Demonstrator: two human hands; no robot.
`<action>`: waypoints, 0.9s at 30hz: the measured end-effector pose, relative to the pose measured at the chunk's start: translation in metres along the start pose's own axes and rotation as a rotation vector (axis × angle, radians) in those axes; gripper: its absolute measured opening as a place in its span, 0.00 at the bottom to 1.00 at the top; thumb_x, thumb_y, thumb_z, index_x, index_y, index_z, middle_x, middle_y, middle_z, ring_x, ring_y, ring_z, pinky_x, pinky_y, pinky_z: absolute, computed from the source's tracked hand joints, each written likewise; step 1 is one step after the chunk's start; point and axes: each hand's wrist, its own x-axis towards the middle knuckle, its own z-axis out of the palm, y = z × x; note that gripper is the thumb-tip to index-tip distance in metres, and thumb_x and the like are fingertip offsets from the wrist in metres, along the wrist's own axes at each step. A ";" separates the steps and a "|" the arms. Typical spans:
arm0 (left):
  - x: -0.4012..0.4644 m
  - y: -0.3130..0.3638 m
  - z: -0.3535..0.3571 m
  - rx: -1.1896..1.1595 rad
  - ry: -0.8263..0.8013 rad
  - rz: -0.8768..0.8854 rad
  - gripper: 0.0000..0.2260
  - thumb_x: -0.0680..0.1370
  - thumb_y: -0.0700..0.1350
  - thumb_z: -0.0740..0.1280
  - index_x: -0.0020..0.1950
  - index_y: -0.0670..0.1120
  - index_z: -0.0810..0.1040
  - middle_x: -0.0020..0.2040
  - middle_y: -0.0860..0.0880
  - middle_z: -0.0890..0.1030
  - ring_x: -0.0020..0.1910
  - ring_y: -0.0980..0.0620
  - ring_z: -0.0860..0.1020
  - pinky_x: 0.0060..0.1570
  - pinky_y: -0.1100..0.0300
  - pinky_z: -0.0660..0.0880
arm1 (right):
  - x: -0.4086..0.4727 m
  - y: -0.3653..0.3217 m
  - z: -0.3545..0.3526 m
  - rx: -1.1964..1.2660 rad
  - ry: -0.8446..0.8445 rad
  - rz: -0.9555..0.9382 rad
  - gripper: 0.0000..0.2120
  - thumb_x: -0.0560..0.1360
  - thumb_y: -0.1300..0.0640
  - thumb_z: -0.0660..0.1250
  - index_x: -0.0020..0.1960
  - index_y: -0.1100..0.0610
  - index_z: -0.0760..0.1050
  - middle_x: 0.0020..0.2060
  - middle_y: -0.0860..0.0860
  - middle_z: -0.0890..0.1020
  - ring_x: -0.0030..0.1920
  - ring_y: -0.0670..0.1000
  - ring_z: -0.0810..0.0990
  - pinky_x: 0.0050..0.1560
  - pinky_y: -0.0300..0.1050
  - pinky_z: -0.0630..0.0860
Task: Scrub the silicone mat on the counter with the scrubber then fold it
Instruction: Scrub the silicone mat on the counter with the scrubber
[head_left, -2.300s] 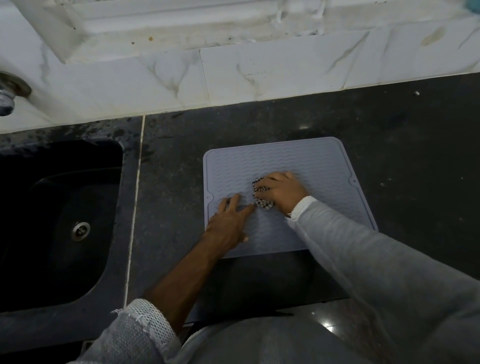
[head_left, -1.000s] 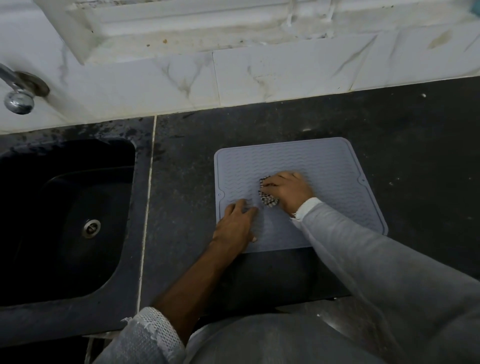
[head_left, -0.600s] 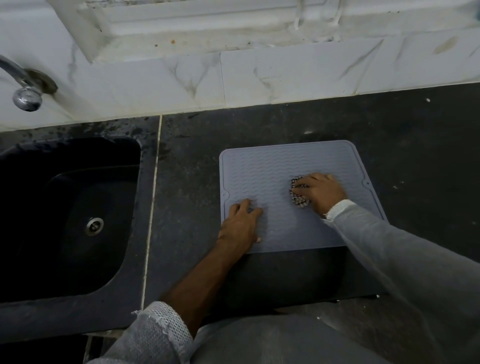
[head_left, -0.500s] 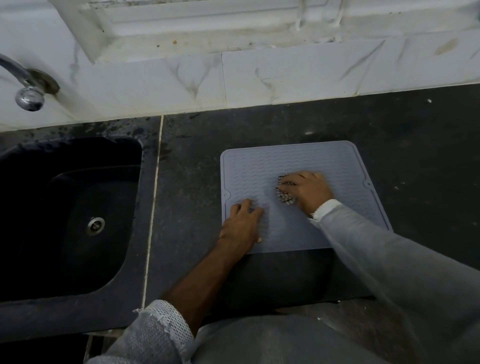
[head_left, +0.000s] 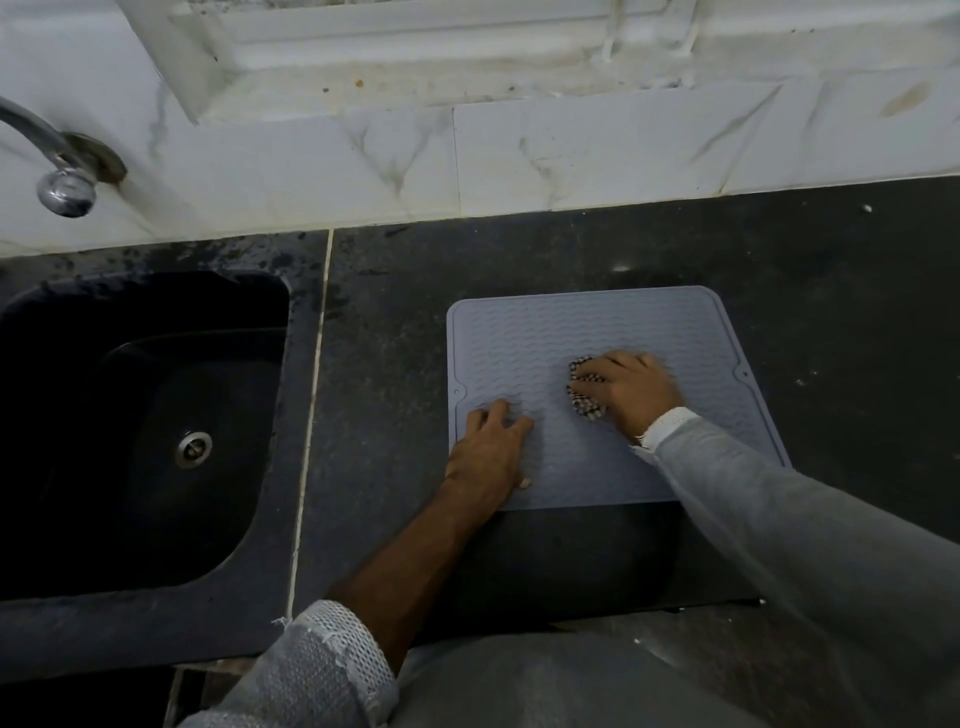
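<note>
A grey ribbed silicone mat (head_left: 582, 332) lies flat on the dark counter (head_left: 831, 291). My right hand (head_left: 631, 392) grips a black-and-white mesh scrubber (head_left: 584, 392) and presses it on the mat's middle, a little right of centre. My left hand (head_left: 491, 452) rests with fingers spread on the mat's near left corner, holding it down. The mat's near right part is hidden under my right sleeve.
A black sink (head_left: 135, 426) with a metal drain (head_left: 193, 448) is set in the counter to the left. A chrome tap (head_left: 57, 171) juts from the white marble wall (head_left: 571, 156) behind. The counter's front edge runs just below the mat.
My right hand has slid the scrubber back and forth across the mat's middle, now sitting slightly right of where it was half a second ago. My left hand has stayed on the near left corner.
</note>
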 end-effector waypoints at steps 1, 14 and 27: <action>0.000 0.000 0.000 0.000 -0.002 -0.001 0.34 0.73 0.48 0.73 0.75 0.51 0.60 0.76 0.44 0.52 0.74 0.41 0.52 0.68 0.41 0.65 | 0.005 -0.008 -0.001 0.042 0.029 -0.019 0.22 0.73 0.61 0.67 0.66 0.49 0.72 0.69 0.50 0.70 0.68 0.57 0.64 0.65 0.55 0.58; -0.002 -0.003 0.002 0.002 0.009 0.007 0.35 0.74 0.49 0.72 0.76 0.51 0.58 0.77 0.45 0.50 0.74 0.41 0.52 0.68 0.41 0.65 | -0.005 0.005 0.004 -0.048 -0.054 0.035 0.22 0.76 0.56 0.63 0.68 0.44 0.68 0.71 0.47 0.65 0.71 0.54 0.60 0.67 0.53 0.55; 0.002 -0.006 0.006 -0.010 -0.007 -0.003 0.36 0.72 0.50 0.73 0.76 0.52 0.58 0.77 0.46 0.50 0.74 0.41 0.52 0.68 0.40 0.64 | 0.010 -0.031 0.008 0.081 0.013 -0.008 0.18 0.76 0.54 0.64 0.66 0.46 0.72 0.69 0.48 0.69 0.69 0.54 0.63 0.66 0.51 0.55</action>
